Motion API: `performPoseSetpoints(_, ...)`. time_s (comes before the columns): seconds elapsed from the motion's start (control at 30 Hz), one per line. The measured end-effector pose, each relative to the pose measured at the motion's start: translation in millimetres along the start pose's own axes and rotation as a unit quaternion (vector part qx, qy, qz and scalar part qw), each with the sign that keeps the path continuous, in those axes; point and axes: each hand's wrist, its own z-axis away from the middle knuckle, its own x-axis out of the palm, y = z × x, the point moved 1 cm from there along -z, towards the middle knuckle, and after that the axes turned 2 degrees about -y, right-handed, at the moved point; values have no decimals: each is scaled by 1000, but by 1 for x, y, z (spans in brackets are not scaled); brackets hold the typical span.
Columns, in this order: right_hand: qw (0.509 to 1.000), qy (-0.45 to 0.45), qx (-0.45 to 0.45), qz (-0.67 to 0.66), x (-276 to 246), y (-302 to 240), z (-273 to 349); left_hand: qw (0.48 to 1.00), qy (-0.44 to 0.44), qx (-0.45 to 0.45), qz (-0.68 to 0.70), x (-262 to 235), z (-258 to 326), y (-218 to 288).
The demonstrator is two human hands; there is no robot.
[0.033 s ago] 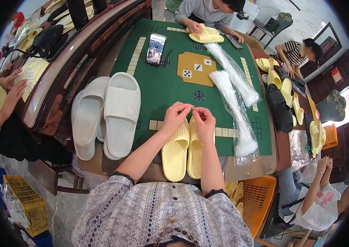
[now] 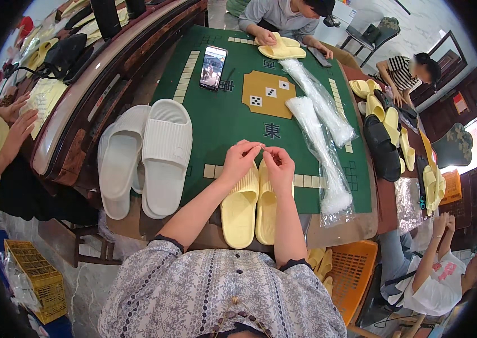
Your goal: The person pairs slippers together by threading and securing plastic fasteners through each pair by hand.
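Observation:
A pair of pale yellow slippers (image 2: pixel 250 208) lies side by side at the near edge of the green table (image 2: pixel 221 124), toes pointing away from me. My left hand (image 2: pixel 239 160) and my right hand (image 2: pixel 279 164) hover over the toes of the slippers. Their fingertips are pinched together and meet on a small thin item that is too small to identify.
A pair of white slippers (image 2: pixel 148 152) lies to the left, a phone (image 2: pixel 213 67) farther back. Two long bundles of clear plastic bags (image 2: pixel 323 158) lie to the right. A person opposite handles yellow slippers (image 2: pixel 281 49). Black slippers (image 2: pixel 382 149), an orange basket (image 2: pixel 351 276), a yellow crate (image 2: pixel 33 276).

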Motion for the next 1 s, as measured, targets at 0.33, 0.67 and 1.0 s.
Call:
performPoseSetpoints(0.33, 1000, 11, 12, -23, -1, 5, -1, 996, 16, 24, -79, 0, 2, 7)
performPoseSetpoints(0.67, 998, -17, -17, 54, -1, 2, 1, 989, 2, 38, -146, 2, 4, 9)
performPoseSetpoints(1.0, 1000, -1, -14, 20, 1, 0, 1, 995, 35, 42, -87, 2, 4, 10)
